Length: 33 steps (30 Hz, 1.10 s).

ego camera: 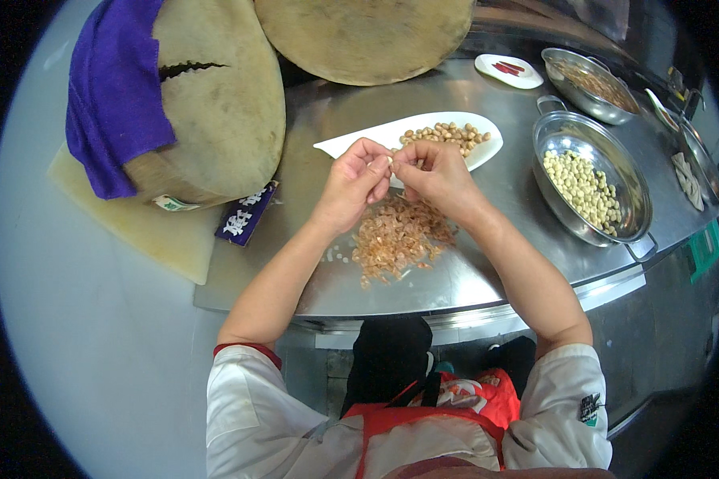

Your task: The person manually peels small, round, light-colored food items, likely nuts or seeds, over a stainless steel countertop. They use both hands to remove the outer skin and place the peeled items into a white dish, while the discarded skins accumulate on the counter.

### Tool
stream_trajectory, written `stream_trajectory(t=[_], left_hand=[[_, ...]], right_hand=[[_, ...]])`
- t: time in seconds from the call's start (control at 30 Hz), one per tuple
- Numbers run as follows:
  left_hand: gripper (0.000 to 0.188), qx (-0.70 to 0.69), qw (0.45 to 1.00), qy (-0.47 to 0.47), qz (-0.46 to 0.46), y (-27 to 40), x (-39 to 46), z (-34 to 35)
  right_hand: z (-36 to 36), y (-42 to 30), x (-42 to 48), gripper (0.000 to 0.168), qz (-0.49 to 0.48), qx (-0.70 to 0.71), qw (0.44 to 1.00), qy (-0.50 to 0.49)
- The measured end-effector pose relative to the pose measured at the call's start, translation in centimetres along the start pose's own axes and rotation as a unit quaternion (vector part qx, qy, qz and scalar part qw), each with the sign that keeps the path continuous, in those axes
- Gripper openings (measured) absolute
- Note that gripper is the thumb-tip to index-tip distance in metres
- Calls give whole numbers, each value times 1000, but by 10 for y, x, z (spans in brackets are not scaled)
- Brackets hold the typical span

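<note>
Before my chest, my left hand (358, 182) and my right hand (436, 178) meet, both pinching a small pale peanut (389, 160) between thumbs and fingertips. Just behind the fingers lies a white oblong plate (353, 142), its right part holding brown, skin-on peanuts (449, 135). My right hand hides some of them. Beneath my wrists, a loose heap of reddish-brown peanut skins (392, 236) covers the steel tabletop (311, 132). To the right, a two-handled stainless steel pan (634, 170) holds many pale peeled peanuts (581, 187).
Two round wooden chopping blocks (233, 114) (365, 36) stand at the back and left, one draped with a purple cloth (111, 102). A purple packet with white writing (247, 214) lies nearby. Behind right are a small plate of red pieces (530, 79) and another steel pan (620, 112).
</note>
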<state>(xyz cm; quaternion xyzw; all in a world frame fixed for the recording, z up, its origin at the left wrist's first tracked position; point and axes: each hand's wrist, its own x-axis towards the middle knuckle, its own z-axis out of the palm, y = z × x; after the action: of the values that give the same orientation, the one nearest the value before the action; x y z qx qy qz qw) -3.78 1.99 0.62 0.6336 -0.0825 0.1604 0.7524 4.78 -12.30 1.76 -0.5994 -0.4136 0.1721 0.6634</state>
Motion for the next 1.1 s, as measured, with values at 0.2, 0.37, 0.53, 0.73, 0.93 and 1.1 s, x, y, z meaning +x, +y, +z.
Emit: stream_trajectory(t=[0.2, 0.37, 0.53, 0.73, 0.93, 1.1], left_hand=[[11, -14, 1000, -10, 0, -2, -1, -4], [11, -42, 999, -6, -18, 0, 0, -3], [10, -107, 994, -13, -26, 2, 0, 0], [12, -35, 999, 3, -10, 3, 0, -3], [11, 11, 1000, 0, 3, 2, 1, -5], [11, 17, 1000, -8, 3, 2, 0, -8]], right_hand=[[0, -2, 1, 14, 0, 0, 1000, -10], [-2, 1, 2, 13, -12, 4, 1000, -7], [-3, 5, 3, 14, -4, 6, 1000, -6], [1, 0, 2, 14, -15, 1, 1000, -12], [-1, -2, 1, 13, -7, -28, 999, -14], [-2, -2, 0, 12, -16, -32, 999, -28]])
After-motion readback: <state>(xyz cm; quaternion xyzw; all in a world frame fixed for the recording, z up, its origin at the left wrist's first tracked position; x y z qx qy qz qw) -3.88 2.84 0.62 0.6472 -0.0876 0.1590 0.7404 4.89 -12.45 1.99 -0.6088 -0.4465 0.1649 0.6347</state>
